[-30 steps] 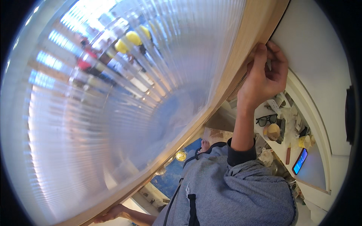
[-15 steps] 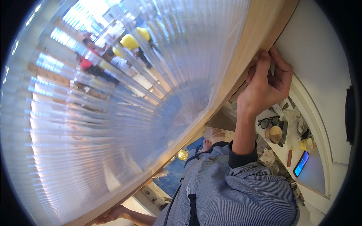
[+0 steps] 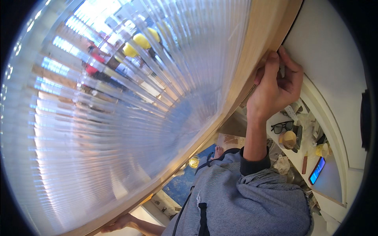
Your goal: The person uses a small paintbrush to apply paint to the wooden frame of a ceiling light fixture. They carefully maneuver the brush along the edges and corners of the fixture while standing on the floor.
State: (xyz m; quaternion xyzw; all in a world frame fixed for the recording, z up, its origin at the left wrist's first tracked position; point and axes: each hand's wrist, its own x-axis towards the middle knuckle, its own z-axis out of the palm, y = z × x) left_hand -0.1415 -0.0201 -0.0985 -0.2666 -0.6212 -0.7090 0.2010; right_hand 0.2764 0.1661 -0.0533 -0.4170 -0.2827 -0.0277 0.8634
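A door-like panel of clear ribbed glass or plastic (image 3: 138, 129) fills the left and middle, edged by a pale wooden frame (image 3: 252, 43). At the frame's right edge, beside a white surface (image 3: 327, 51), is my right hand (image 3: 277, 80). Its thumb and fingers are curled together in a pinch against the wood; anything between the fingertips is hidden. Low on the left, my left hand (image 3: 120, 223) grips the frame's bottom edge, its fingers partly hidden behind the wood.
On a white curved shelf at right lie dark glasses (image 3: 282, 126), a round tan piece (image 3: 288, 139), a lit phone (image 3: 317, 170), a brown-handled tool (image 3: 304, 164) and crumpled plastic. Below is blue flooring (image 3: 177, 190) with a gold round can (image 3: 193, 162). People show blurred through the panel.
The panel and frame have shifted slightly left in view. Both hands stay at the same places along the frame, with the right hand's grip nearly unchanged.
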